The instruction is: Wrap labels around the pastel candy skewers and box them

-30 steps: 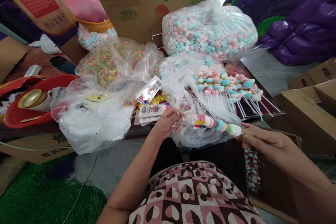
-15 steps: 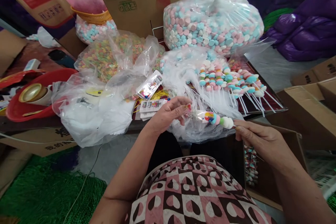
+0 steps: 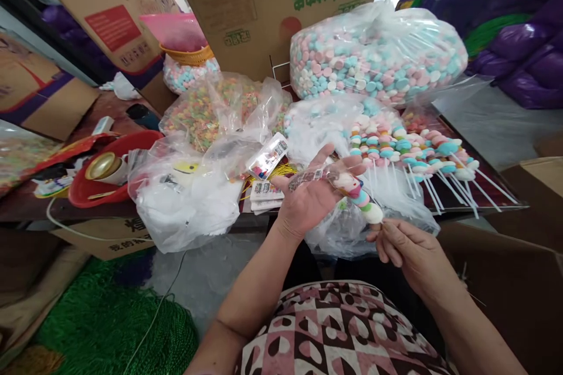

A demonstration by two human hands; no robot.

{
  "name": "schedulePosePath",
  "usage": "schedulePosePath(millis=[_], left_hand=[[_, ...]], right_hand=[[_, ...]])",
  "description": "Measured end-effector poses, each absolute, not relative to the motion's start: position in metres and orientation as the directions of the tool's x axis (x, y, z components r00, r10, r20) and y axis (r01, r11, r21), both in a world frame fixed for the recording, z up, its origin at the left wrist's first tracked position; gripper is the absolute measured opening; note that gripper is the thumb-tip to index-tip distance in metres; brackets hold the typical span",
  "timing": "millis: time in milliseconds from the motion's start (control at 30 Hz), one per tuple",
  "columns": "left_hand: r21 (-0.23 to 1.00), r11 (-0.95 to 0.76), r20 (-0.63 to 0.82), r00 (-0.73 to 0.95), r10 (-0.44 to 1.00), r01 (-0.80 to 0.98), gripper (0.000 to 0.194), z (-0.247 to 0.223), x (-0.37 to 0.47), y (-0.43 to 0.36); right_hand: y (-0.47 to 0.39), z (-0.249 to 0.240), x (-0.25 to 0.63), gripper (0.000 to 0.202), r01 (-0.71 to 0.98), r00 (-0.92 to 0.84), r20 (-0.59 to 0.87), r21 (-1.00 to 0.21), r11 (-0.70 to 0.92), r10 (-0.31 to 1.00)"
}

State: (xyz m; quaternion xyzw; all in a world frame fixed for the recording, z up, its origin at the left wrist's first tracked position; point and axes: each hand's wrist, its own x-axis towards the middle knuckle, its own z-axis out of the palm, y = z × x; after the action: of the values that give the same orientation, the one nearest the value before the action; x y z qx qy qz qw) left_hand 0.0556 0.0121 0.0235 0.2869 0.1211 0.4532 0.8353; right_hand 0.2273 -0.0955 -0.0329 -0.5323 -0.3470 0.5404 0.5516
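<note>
A marshmallow skewer (image 3: 364,201) with pink, blue, green and white pieces is partly inside a clear printed wrapper (image 3: 307,177). My right hand (image 3: 411,249) pinches it at its lower end, beside the white marshmallow. My left hand (image 3: 310,208) is palm up with fingers spread, the wrapper's upper part lying across the palm and fingers. Beyond my hands several marshmallow skewers (image 3: 396,149) lie in a row, white sticks toward me. Printed cards (image 3: 267,156) and yellow ties (image 3: 278,170) lie just left of my left hand. Clear plastic bags (image 3: 396,224) spread below the skewer.
A large bag of marshmallows (image 3: 373,61) and a bag of colourful gummies (image 3: 211,108) stand at the back, before a tall cardboard box (image 3: 264,6). At left are a red basin (image 3: 81,190) and a white plastic bag (image 3: 193,217). A cardboard box (image 3: 505,269) is at lower right.
My left hand has turned palm up and spread its fingers under the wrapper. My right hand still grips the skewer's lower end, now tilted. The view has shifted left.
</note>
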Motion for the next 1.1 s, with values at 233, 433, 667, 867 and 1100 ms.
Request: schedulePosePath(millis=[233, 433, 667, 867, 1100], left_hand=[[0.662, 0.328, 0.059, 0.484, 0.873, -0.673, 0.075, 0.021, 0.065, 0.014], [0.597, 0.283, -0.050, 0.317, 0.947, -0.751, 0.032, 0.012, 0.077, 0.016], [0.631, 0.267, -0.047, 0.308, 0.950, -0.729, 0.030, 0.009, 0.095, 0.001], [0.659, 0.270, -0.041, 0.325, 0.945, -0.702, 0.040, 0.022, 0.094, -0.001], [0.754, 0.298, -0.042, 0.410, 0.911, -0.586, 0.037, 0.003, 0.082, -0.008]], right_hand=[[-0.094, -0.030, 0.221, 0.034, -0.265, 0.136, -0.243, -0.943, -0.201, 0.960], [-0.094, -0.038, 0.215, 0.033, -0.296, 0.202, -0.230, -0.941, -0.165, 0.952], [-0.093, -0.035, 0.201, 0.033, -0.161, 0.230, -0.188, -0.975, -0.153, 0.955], [-0.092, -0.027, 0.206, 0.034, -0.084, 0.137, -0.113, -0.991, -0.102, 0.984], [-0.089, -0.026, 0.198, 0.037, -0.118, 0.260, -0.163, -0.984, -0.136, 0.952]])
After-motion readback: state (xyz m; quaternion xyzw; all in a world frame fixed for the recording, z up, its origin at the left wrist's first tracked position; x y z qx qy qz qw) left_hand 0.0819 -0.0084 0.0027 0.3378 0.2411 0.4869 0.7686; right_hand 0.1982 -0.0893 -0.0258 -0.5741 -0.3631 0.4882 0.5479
